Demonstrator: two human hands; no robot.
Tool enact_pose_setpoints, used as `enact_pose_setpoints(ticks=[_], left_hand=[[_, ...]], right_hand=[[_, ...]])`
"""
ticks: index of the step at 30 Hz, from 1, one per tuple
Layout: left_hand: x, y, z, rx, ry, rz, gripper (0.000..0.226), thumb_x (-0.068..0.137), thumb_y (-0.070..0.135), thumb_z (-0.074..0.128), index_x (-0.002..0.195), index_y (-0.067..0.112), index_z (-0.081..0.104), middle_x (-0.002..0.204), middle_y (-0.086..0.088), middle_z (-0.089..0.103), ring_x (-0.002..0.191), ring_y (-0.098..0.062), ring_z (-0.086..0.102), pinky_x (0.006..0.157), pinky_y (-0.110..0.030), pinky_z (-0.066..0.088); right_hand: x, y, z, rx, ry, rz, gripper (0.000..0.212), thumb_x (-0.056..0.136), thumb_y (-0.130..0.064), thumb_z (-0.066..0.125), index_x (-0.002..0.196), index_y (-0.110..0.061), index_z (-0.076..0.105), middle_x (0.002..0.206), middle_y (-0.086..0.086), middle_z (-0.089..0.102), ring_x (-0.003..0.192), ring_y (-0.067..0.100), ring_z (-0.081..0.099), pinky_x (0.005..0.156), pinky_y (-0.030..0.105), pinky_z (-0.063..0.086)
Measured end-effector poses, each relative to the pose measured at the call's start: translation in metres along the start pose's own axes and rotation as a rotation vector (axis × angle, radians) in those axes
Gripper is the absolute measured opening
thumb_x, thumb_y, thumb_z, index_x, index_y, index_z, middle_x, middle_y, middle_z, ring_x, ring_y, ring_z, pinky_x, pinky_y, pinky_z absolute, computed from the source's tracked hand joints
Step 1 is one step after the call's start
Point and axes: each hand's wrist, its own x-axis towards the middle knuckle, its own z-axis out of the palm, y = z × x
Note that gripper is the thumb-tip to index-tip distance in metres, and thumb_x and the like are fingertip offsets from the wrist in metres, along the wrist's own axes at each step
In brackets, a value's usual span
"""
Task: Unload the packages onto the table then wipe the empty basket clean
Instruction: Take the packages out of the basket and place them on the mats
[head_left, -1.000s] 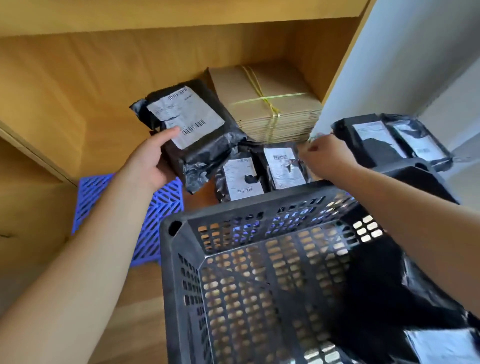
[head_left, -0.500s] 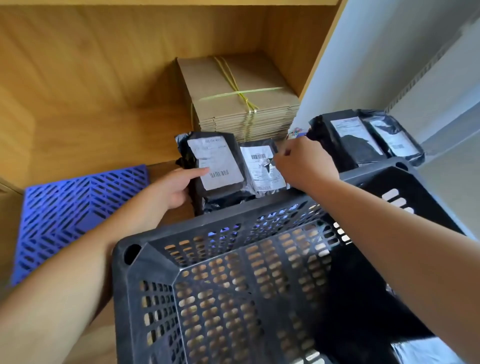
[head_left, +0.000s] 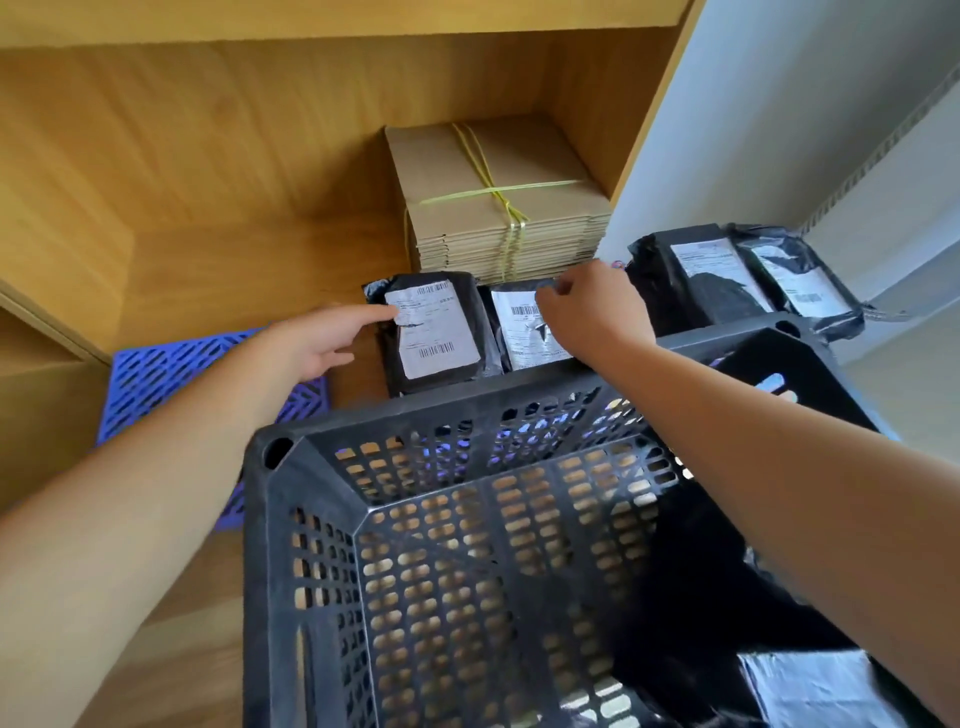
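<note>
Head view, catalogued against the black basket (head_left: 519, 545) as landmark.

- Left package (head_left: 434, 330) — black mailer with white label, flat on the wooden table (head_left: 218, 270) just beyond the basket's far rim; long axis running away from the rim. Left hand (head_left: 317, 343) at its left edge, fingers nearly straight, fingertip touching the label corner; not gripping.
- Middle package (head_left: 519, 332) — touching the first on its right, same orientation. Right hand (head_left: 592, 312) over its far end, fingers curled, apparently pinching the top edge, though the contact is hidden behind the knuckles.
- Two further packages (head_left: 748, 280) — beyond the basket's far right corner, leaning together.
- Remaining parcels (head_left: 810, 686) — still inside the basket, near right corner, dark plastic and a pale label partly behind the right forearm; count unclear.
- Cardboard stack (head_left: 498, 202), tied with yellow string, farther back behind the laid-out packages.
- Blue grid mat (head_left: 171, 379), left of the basket, under the left forearm.

Judgement: unloading part-way done, wiping not yet begun. Both arms stretched across the far rim; next pickup lies back toward the body, low in the right corner — right hand nearer.
</note>
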Motion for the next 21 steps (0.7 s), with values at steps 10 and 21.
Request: enact_pose_setpoints(ticks=[10, 21], left_hand=[[-0.152, 0.039, 0.072, 0.110, 0.150, 0.373, 0.015, 0.093, 0.019, 0.065, 0.108, 0.019, 0.069, 0.111, -0.006, 0.073, 0.105, -0.019, 0.069, 0.095, -0.035, 0.054], [-0.237, -0.013, 0.279, 0.536, -0.407, 0.407, 0.052, 0.084, 0.026, 0.078, 0.133, 0.023, 0.060, 0.127, 0.010, 0.063, 0.111, 0.004, 0.058, 0.096, -0.008, 0.043]], right_hand=[[-0.040, 0.018, -0.035, 0.473, 0.078, -0.247, 0.027, 0.082, -0.025, 0.054, 0.059, -0.010, 0.054, 0.053, 0.003, 0.053, 0.053, 0.016, 0.043, 0.053, 0.030, 0.035], [-0.152, 0.232, -0.141, 0.263, -0.159, -0.401, 0.010, 0.088, -0.011, 0.067, 0.089, -0.016, 0.075, 0.084, -0.001, 0.072, 0.082, 0.007, 0.062, 0.076, 0.011, 0.042]])
